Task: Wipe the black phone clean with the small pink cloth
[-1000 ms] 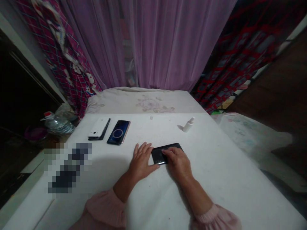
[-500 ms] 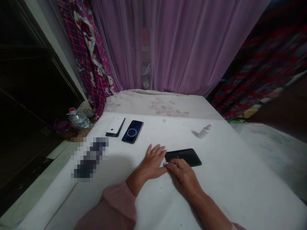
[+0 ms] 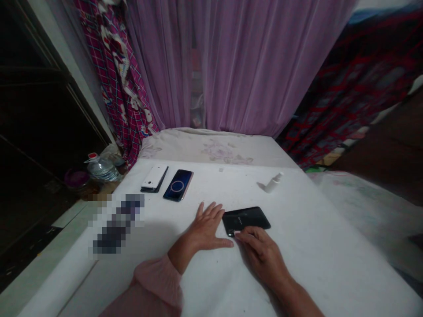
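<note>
A black phone (image 3: 246, 219) lies flat on the white table (image 3: 307, 246) in front of me. My left hand (image 3: 206, 229) rests flat on the table just left of the phone, fingers stretched out, thumb reaching toward its near corner. My right hand (image 3: 261, 251) lies just below the phone, fingers extended, fingertips at its near edge. Neither hand holds anything.
Further back on the left lie a white phone (image 3: 153, 178) stacked on a dark one and a dark blue phone (image 3: 178, 185). A small white spray bottle (image 3: 273, 182) lies at the back right. A pillow (image 3: 211, 147) and purple curtain are behind; a water bottle (image 3: 101, 167) stands left of the table.
My right hand has slid off the top of the black phone to its near edge. My left hand has moved off the phone's left end. The view has shifted.
</note>
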Action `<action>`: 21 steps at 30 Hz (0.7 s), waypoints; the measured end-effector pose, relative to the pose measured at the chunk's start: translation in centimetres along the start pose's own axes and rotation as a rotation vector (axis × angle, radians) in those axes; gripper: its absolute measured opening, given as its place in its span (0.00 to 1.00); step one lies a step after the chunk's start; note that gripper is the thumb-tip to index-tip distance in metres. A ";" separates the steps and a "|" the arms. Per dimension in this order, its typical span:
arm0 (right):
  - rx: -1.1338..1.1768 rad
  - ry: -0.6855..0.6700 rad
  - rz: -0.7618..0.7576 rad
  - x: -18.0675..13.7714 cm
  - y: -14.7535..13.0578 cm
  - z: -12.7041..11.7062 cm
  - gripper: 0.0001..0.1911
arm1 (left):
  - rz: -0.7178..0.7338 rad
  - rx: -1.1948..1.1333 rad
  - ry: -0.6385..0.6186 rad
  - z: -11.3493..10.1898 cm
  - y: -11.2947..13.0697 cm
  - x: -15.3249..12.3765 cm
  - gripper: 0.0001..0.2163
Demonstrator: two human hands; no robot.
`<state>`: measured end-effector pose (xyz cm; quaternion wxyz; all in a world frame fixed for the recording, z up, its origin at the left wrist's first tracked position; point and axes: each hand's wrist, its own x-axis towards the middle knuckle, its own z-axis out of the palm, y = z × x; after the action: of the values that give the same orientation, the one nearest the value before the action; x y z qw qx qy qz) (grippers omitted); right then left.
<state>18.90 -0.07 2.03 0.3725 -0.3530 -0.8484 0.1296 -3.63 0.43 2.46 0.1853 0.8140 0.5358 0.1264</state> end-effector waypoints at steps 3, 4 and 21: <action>-0.109 0.125 0.151 -0.1 2.7 -1.1 0.15 | -0.125 0.014 0.076 0.7 1.1 0.6 0.41; -0.162 0.146 0.225 0.0 3.7 -1.5 0.15 | -0.160 0.023 0.103 1.0 1.5 0.8 0.40; -0.381 0.074 0.244 4.0 7.0 1.3 0.14 | -0.127 0.068 0.181 1.5 1.2 -0.3 0.33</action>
<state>19.66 7.78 -0.09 0.3118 -0.5214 -0.7943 -0.0019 -2.13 -0.55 1.62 0.1159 0.7694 0.6050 0.1691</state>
